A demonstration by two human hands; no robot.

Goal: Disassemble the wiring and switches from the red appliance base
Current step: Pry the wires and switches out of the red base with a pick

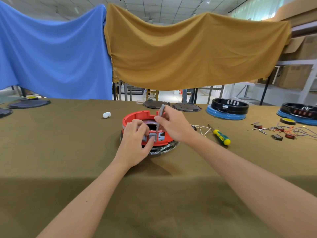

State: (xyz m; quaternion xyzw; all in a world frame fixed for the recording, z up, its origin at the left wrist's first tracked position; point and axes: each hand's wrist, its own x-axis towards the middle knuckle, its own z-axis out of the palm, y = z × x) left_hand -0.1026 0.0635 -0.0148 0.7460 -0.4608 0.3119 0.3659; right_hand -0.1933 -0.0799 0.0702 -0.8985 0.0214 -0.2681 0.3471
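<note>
Red appliance base [135,117]: left hand [135,141] pinches grey switch [152,136], right hand [173,124] grips grey tool [160,115].

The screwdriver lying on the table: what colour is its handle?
Yellow and green, on the screwdriver in the head view.

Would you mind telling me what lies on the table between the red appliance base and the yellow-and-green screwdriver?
In the head view, a small bundle of loose white wires lies on the cloth between the red appliance base and the screwdriver.
</note>
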